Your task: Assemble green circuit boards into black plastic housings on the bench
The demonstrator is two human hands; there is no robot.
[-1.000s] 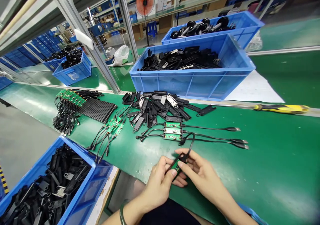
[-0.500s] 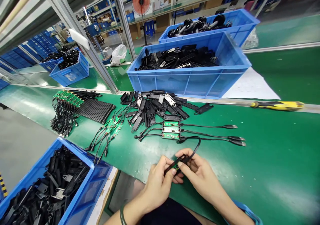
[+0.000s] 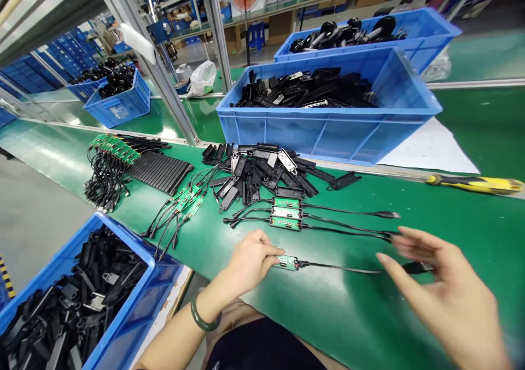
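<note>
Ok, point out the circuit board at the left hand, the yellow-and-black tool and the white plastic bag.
Circuit board (image 3: 289, 262): head view, on its visible end.
Yellow-and-black tool (image 3: 476, 183): head view, about halfway along its length.
White plastic bag (image 3: 202, 79): head view, on the middle of its crumpled side.

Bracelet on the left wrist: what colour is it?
The bracelet is dark green; it shows best in the head view.

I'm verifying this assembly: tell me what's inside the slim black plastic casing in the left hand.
Inside the casing, a green circuit board shows near the right end, where a thin black cable leaves. The left hand covers the other end, so its contents can't be seen.
</note>
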